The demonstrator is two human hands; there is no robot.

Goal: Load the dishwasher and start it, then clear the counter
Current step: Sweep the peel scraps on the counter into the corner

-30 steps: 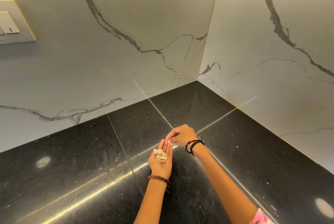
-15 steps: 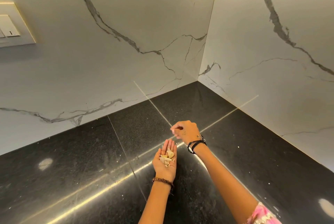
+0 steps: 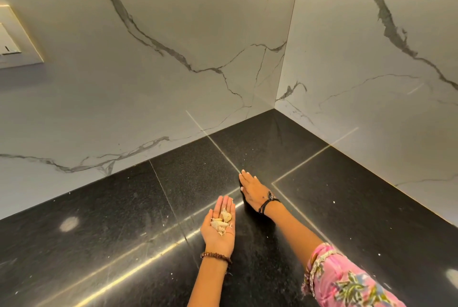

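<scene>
With my right fingers (image 3: 244, 176) laid out straight and flat, gripping nothing, my right hand (image 3: 254, 190) rests palm-down on the black surface (image 3: 99, 232), pointing toward the wall corner (image 3: 275, 106). Just beside it, on the side away from that corner, my left hand (image 3: 219, 227) lies palm-up, loosely cupped around a small heap of pale scraps (image 3: 221, 221). A few white specks (image 3: 333, 202) dot the surface right of my right hand, which is nearer them; I'd sweep them toward the cupped palm.
</scene>
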